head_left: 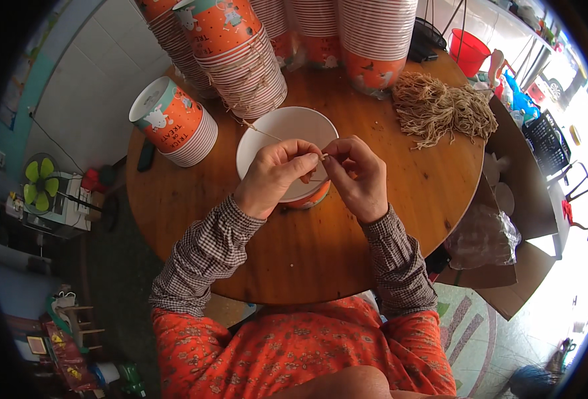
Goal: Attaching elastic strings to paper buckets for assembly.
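My left hand (275,174) and my right hand (360,178) meet above an open paper bucket (252,137), white inside and printed orange outside. Both hands pinch a thin beige twine cord (264,133), fingertips close together over the bucket's mouth. One length of the cord runs from my left hand past the bucket's far left rim. Whether it is knotted between the fingers is too small to tell. Beyond lies a tall nested stack of orange buckets (244,73) with cords hanging at its side. A shorter stack (174,123) leans over at the left.
A heap of loose beige cords (443,110) lies at the table's right. Plastic-wrapped bucket stacks (375,40) stand at the back. A dark flat object (145,155) rests near the left edge of the round wooden table (294,266). An open cardboard box (523,193) stands at the right.
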Motion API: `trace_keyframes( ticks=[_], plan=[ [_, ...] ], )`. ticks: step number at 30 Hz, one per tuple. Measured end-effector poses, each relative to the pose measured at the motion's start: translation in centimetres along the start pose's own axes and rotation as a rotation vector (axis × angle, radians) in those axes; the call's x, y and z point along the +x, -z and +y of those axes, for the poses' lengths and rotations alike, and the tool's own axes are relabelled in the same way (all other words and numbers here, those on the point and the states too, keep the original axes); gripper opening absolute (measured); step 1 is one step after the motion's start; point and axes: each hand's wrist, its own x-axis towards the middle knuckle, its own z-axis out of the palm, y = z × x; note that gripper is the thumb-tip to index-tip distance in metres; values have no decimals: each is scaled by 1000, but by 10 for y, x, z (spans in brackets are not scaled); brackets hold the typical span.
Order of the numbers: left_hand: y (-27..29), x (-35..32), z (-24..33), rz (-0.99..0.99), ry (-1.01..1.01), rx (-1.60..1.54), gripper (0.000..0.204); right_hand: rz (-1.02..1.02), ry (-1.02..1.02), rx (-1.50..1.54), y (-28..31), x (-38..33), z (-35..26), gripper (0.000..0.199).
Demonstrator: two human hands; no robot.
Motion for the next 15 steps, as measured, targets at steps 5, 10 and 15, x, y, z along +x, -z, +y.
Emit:
trace_keyframes(
  ticks=[5,10,15],
  plan=[
    [10,4,-3,-114,174,-373,16,-16,-226,277,-4,-3,-3,9],
    [3,5,-6,-42,180,-388,15,87,-69,81,-7,-7,-7,12],
    [-3,1,-3,29,151,-364,13,74,20,29,-5,-7,-9,13]
  ],
)
